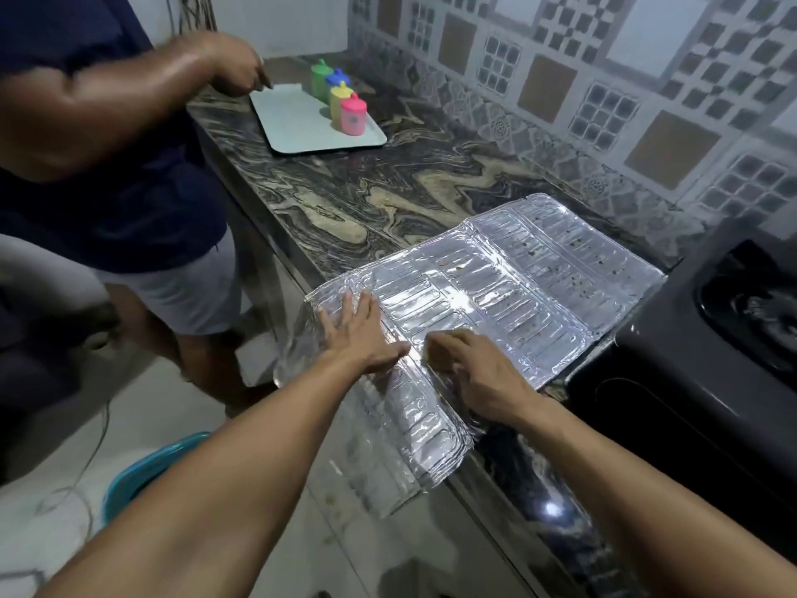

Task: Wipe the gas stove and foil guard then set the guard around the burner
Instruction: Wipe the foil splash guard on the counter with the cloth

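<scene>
The left hand (360,334) lies flat, fingers straight and slightly spread, pressing on the foil guard (509,291). The right hand (470,364) has curled fingers on the foil just beside the left thumb; a pale scrap may lie under them, but this cannot be told. The guard lies unfolded on the marbled counter (388,187), extending beyond the fingertips toward the gas stove (711,338). Farther off, a tray (293,123) holds four coloured lidded jars (343,99).
</scene>
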### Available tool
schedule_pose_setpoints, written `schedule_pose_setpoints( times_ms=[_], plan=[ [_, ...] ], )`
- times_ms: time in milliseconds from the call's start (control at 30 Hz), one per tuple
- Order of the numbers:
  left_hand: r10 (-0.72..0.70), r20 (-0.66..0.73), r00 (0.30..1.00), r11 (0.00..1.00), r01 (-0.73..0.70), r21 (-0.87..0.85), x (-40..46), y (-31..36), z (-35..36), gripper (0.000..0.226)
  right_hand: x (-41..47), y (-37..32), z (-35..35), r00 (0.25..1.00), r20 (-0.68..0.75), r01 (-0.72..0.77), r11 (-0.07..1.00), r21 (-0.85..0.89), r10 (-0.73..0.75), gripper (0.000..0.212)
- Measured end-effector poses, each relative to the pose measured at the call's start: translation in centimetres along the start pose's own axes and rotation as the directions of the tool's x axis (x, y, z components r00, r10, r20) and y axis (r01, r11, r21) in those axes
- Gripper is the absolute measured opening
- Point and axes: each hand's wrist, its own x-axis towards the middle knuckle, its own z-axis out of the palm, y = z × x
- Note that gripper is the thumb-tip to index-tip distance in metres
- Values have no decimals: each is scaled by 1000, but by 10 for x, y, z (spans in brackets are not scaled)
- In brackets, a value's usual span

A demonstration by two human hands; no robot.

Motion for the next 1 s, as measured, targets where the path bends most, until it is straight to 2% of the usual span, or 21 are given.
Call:
schedule_pose_setpoints(
  times_ms=[167,333,400,500,533,600,667,733,867,933,1000],
  plan=[
    [-20,47,999,999,21,-26,14,9,-6,101,4,-15,4,990,87,120,981,-154,-108,53],
    [-14,53,999,1000,15,-10,15,8,-8,104,-27,3,-17,960,206,204,977,-58,-188,46],
    [-8,52,999,1000,9,-11,15,8,-10,105,-41,9,-30,925,323,215,977,-10,-200,53],
    [-3,63,998,1000,4,-13,16,7,-9,106,-44,7,-49,856,498,217,971,-96,-141,54],
    [1,67,998,1000,-1,-6,17,6,-9,104,-39,5,-53,866,486,197,973,-118,-117,51],
    [8,81,997,1000,-10,14,18,5,-11,95,-22,-3,-58,926,358,166,981,-102,-120,40],
    [11,96,995,1000,-13,24,19,4,-13,87,-6,-15,-52,958,238,184,978,-94,-158,42],
    [12,102,995,999,-16,29,19,3,-15,86,1,-24,-36,953,251,189,980,-62,-168,47],
    [23,95,995,1000,-25,19,17,2,-16,89,-15,-22,-29,899,426,133,990,-46,-101,54],
    [25,93,995,1000,-26,9,15,2,-16,90,-23,-16,-38,835,550,68,997,-39,-36,55],
    [26,83,996,1000,-27,4,15,1,-15,91,-29,-16,-44,778,628,8,998,-56,29,47]
  ],
)
